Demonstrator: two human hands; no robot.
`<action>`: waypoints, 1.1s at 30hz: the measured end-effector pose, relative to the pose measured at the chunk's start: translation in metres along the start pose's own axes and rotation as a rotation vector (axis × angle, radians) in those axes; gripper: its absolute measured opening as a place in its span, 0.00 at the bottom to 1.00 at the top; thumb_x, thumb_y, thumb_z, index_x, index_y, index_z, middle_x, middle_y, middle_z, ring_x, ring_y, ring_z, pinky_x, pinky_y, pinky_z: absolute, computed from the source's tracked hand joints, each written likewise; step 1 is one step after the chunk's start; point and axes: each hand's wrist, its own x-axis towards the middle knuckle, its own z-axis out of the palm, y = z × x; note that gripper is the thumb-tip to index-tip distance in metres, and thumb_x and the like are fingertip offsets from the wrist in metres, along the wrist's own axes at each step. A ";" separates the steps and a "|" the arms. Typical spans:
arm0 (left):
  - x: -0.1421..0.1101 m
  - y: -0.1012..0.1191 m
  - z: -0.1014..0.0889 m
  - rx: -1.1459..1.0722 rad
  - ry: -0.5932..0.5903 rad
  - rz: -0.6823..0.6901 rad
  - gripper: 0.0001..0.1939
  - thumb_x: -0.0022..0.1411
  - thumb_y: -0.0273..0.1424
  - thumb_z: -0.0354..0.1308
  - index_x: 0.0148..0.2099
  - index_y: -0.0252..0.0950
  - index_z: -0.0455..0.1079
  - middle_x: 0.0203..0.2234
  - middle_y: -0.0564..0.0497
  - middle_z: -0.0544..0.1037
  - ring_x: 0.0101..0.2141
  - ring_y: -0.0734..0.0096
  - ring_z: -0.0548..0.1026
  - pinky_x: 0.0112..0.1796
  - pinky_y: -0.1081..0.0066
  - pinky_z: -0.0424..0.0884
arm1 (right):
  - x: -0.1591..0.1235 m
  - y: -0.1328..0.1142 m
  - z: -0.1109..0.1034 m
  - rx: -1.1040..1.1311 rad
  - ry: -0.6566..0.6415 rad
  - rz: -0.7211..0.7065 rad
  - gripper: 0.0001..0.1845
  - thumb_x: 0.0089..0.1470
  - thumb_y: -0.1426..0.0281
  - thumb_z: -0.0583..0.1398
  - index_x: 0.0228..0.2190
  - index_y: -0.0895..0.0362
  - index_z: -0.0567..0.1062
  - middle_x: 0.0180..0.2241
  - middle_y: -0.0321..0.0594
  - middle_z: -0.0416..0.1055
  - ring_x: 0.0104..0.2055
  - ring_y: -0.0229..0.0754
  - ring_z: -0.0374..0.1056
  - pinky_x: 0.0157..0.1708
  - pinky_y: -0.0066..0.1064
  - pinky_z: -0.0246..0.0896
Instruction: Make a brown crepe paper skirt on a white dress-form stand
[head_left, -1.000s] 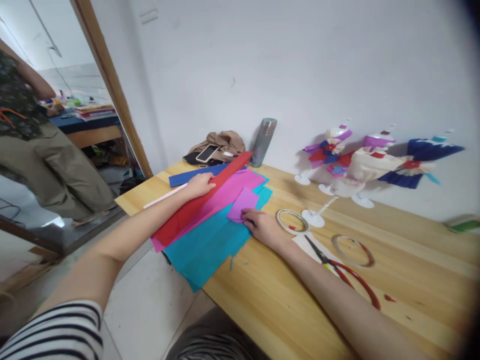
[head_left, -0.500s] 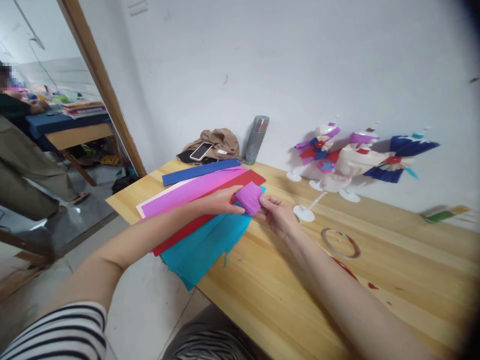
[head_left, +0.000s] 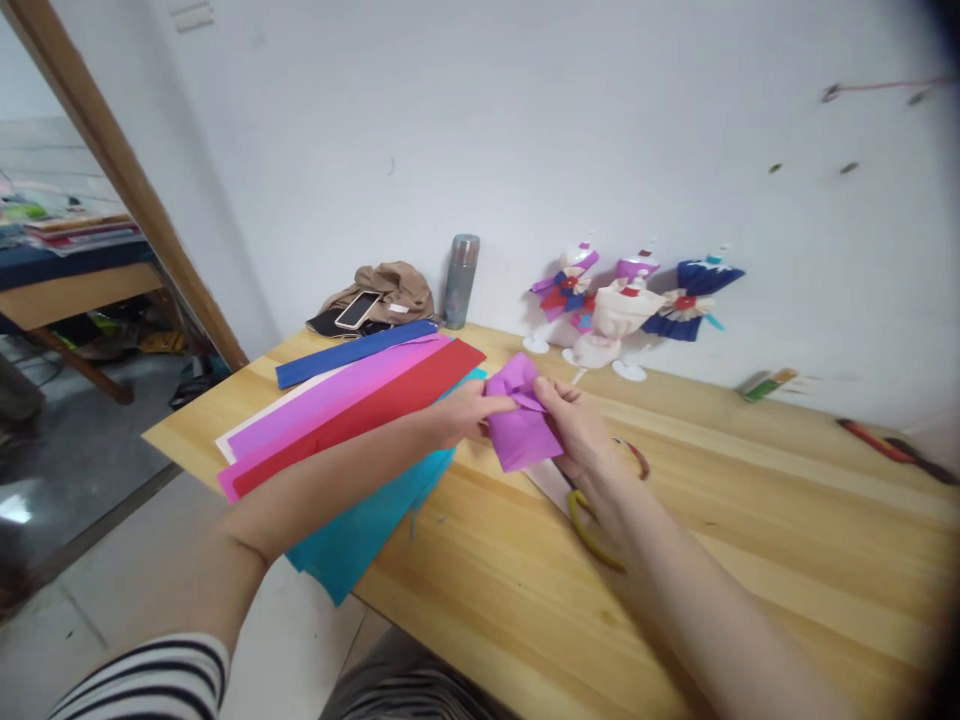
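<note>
A piece of purple crepe paper is held up between my hands, partly unfolded, with a bunched upper part and a flat flap hanging below. My left hand grips its left side, thumb lying across the front. At the upper right edge, the fingers of my right hand pinch the paper. Yellow-handled scissors show just below my right hand, partly hidden by it. Left of my hands lie stacked sheets: red paper, purple paper, blue paper and teal paper.
Decorated miniature dress forms on white stands line the wall. A grey flask, brown cloth and phone sit at the back of the wooden table. An orange-black tool lies far right.
The folded purple paper has been opened out into a larger piece, still in both hands. The view has swung right, and the yellow-handled scissors have come into sight.
</note>
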 end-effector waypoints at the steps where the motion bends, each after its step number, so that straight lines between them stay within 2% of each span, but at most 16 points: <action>1: 0.004 0.001 0.001 -0.090 0.012 -0.050 0.12 0.61 0.34 0.61 0.45 0.34 0.74 0.35 0.46 0.80 0.36 0.64 0.78 0.40 0.64 0.74 | -0.002 -0.006 -0.006 0.025 0.021 -0.003 0.30 0.39 0.44 0.71 0.19 0.52 0.64 0.18 0.30 0.65 0.19 0.34 0.60 0.20 0.28 0.59; 3: 0.012 0.006 0.002 -0.256 0.020 -0.116 0.12 0.63 0.32 0.57 0.46 0.32 0.74 0.37 0.44 0.81 0.38 0.64 0.79 0.43 0.65 0.74 | -0.005 -0.016 -0.018 0.092 0.060 -0.005 0.30 0.34 0.49 0.75 0.18 0.53 0.65 0.18 0.30 0.65 0.19 0.33 0.60 0.20 0.28 0.59; 6: 0.022 0.016 0.004 -0.427 -0.006 -0.137 0.16 0.67 0.31 0.49 0.49 0.31 0.75 0.43 0.42 0.83 0.46 0.62 0.80 0.49 0.65 0.73 | -0.007 -0.029 -0.036 0.103 0.087 -0.024 0.28 0.31 0.57 0.77 0.18 0.53 0.64 0.16 0.28 0.62 0.18 0.32 0.56 0.18 0.26 0.54; 8: 0.028 0.020 0.004 -0.451 -0.037 -0.110 0.19 0.70 0.34 0.45 0.51 0.31 0.75 0.46 0.42 0.83 0.50 0.60 0.79 0.51 0.64 0.73 | -0.006 -0.033 -0.048 0.063 0.099 -0.039 0.25 0.30 0.60 0.76 0.19 0.53 0.65 0.16 0.28 0.62 0.17 0.32 0.56 0.17 0.26 0.50; 11: 0.037 0.020 0.004 -0.375 -0.070 -0.105 0.25 0.72 0.45 0.43 0.53 0.34 0.74 0.45 0.42 0.83 0.47 0.58 0.80 0.46 0.63 0.74 | -0.002 -0.035 -0.063 0.009 0.111 -0.022 0.22 0.29 0.62 0.75 0.23 0.52 0.70 0.18 0.29 0.68 0.18 0.35 0.62 0.18 0.27 0.54; 14: 0.043 0.012 0.005 -0.207 -0.136 -0.106 0.28 0.66 0.54 0.53 0.53 0.38 0.73 0.43 0.43 0.82 0.41 0.60 0.80 0.38 0.66 0.73 | 0.001 -0.034 -0.069 -0.034 0.129 -0.014 0.21 0.29 0.63 0.75 0.27 0.52 0.74 0.22 0.32 0.74 0.21 0.37 0.66 0.21 0.29 0.59; 16: 0.046 0.007 0.006 -0.081 -0.171 -0.063 0.30 0.56 0.53 0.65 0.52 0.38 0.74 0.42 0.45 0.81 0.37 0.63 0.78 0.34 0.69 0.70 | 0.002 -0.034 -0.069 -0.080 0.107 -0.029 0.20 0.31 0.62 0.74 0.28 0.52 0.75 0.23 0.34 0.75 0.22 0.38 0.68 0.23 0.30 0.61; 18: 0.046 0.004 0.008 0.001 -0.182 -0.029 0.35 0.48 0.53 0.71 0.52 0.36 0.75 0.41 0.44 0.81 0.36 0.66 0.77 0.34 0.70 0.69 | 0.003 -0.033 -0.068 -0.167 0.063 -0.056 0.16 0.35 0.61 0.73 0.27 0.52 0.76 0.23 0.35 0.75 0.23 0.39 0.68 0.24 0.31 0.61; 22: 0.040 0.005 0.011 0.009 -0.157 -0.046 0.42 0.53 0.60 0.63 0.60 0.37 0.69 0.46 0.43 0.80 0.41 0.63 0.77 0.38 0.67 0.70 | 0.003 -0.030 -0.063 -0.349 -0.004 -0.105 0.06 0.40 0.66 0.68 0.23 0.54 0.78 0.20 0.35 0.74 0.23 0.39 0.67 0.24 0.30 0.58; 24: 0.037 0.005 0.013 0.061 -0.146 -0.012 0.41 0.54 0.56 0.66 0.62 0.38 0.68 0.46 0.44 0.80 0.43 0.62 0.78 0.39 0.68 0.70 | 0.002 -0.029 -0.060 -0.441 -0.052 -0.142 0.01 0.41 0.71 0.66 0.22 0.54 0.79 0.21 0.35 0.75 0.24 0.40 0.67 0.26 0.31 0.59; 25: 0.036 0.004 0.015 0.100 -0.165 0.023 0.39 0.52 0.51 0.69 0.61 0.38 0.69 0.46 0.44 0.80 0.44 0.62 0.78 0.40 0.68 0.70 | 0.001 -0.028 -0.058 -0.504 -0.085 -0.172 0.03 0.42 0.72 0.65 0.22 0.53 0.80 0.22 0.36 0.76 0.25 0.41 0.68 0.28 0.32 0.60; 27: 0.035 0.000 0.018 0.159 -0.244 0.089 0.34 0.48 0.39 0.73 0.57 0.36 0.72 0.44 0.46 0.81 0.43 0.63 0.78 0.40 0.70 0.70 | -0.002 -0.029 -0.056 -0.628 -0.142 -0.240 0.06 0.44 0.74 0.63 0.24 0.52 0.80 0.26 0.36 0.78 0.29 0.42 0.71 0.31 0.33 0.62; 29: 0.034 -0.002 0.019 0.212 -0.287 0.116 0.25 0.47 0.32 0.71 0.49 0.35 0.75 0.39 0.48 0.81 0.38 0.65 0.78 0.36 0.71 0.70 | -0.005 -0.033 -0.055 -0.689 -0.153 -0.288 0.06 0.45 0.74 0.63 0.26 0.52 0.80 0.29 0.36 0.80 0.31 0.43 0.72 0.34 0.33 0.63; 31: 0.033 -0.003 0.017 0.287 -0.242 0.092 0.14 0.49 0.30 0.68 0.40 0.33 0.77 0.31 0.50 0.80 0.31 0.69 0.76 0.31 0.73 0.68 | -0.009 -0.038 -0.056 -0.713 -0.130 -0.303 0.04 0.46 0.71 0.64 0.29 0.53 0.80 0.29 0.37 0.79 0.30 0.43 0.70 0.32 0.33 0.62; 33: 0.032 -0.001 0.013 0.305 -0.160 0.056 0.07 0.50 0.30 0.66 0.33 0.33 0.76 0.26 0.52 0.78 0.27 0.72 0.74 0.29 0.73 0.68 | -0.013 -0.044 -0.057 -0.731 -0.122 -0.300 0.06 0.47 0.65 0.66 0.30 0.54 0.79 0.27 0.37 0.76 0.28 0.42 0.67 0.29 0.32 0.60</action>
